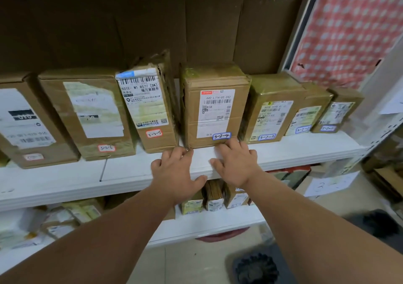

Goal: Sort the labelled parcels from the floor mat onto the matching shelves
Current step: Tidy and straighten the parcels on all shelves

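Both my hands lie flat and holding nothing on the white shelf (294, 153), the left hand (176, 170) and right hand (236, 163) with fingertips touching the bottom front edge of the upright parcel tagged 3-2-4 (216, 107). That box stands between the 3-2-5 parcel (150, 105) on its left and the 3-2-3 parcel (272, 111) on its right, so I judge this one as shelved in sequence. How many parcels wait on the floor mat I cannot tell, since it is out of view.
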Available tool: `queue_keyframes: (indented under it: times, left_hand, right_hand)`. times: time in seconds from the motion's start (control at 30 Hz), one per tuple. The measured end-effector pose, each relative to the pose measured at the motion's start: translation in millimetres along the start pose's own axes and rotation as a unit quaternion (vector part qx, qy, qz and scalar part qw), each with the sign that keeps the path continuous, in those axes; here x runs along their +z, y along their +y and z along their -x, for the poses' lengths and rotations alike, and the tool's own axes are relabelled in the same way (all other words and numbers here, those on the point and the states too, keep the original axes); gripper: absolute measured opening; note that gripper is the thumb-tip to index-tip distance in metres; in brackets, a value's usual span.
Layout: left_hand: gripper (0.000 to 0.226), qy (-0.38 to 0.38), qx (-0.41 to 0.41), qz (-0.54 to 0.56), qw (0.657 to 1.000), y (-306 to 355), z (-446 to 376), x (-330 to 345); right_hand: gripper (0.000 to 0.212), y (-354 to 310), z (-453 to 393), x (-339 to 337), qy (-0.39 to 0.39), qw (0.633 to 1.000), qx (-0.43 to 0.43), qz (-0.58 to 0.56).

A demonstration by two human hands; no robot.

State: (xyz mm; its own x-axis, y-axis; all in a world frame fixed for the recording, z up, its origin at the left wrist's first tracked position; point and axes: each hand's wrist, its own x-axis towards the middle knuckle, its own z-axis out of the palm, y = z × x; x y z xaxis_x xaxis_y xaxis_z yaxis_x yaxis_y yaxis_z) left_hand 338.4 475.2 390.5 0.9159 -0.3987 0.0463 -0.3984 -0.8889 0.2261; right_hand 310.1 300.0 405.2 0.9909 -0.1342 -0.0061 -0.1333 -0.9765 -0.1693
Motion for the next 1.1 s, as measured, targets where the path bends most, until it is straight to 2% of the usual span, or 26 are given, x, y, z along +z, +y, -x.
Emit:
queue_keyframes:
  times: [0.3, 0.53, 0.67, 0.83, 1.1]
  left_hand:
    - [0.081, -0.011, -0.006, -0.006, 1.0, -1, -3, -2]
    - [0.077, -0.005, -0.019, -0.024, 1.0, 13, -1, -2]
    - [0.069, 0.026, 0.025, -0.027, 0.999, 48, 4, 9]
    - [0.072, 0.016, 0.04, -0.009, 0.999, 118, -13, 23]
    - [0.077, -0.019, -0.031, -0.028, 0.999, 159, -36, 30]
  right_hand:
    - [0.04, 3, 5, -1, 0.011, 1.0, -0.019, -0.014]
    - [0.035, 46, 16, -11, 0.034, 0.998, -0.043, -0.009]
    - [0.033, 85, 22, -17, 0.058, 0.997, -0.043, 0.014]
    - [0.033, 142, 25, -28, 0.043, 0.998, -0.04, 0.037]
    - [0.04, 167, 9, -32, 0.011, 0.997, -0.08, 0.012]
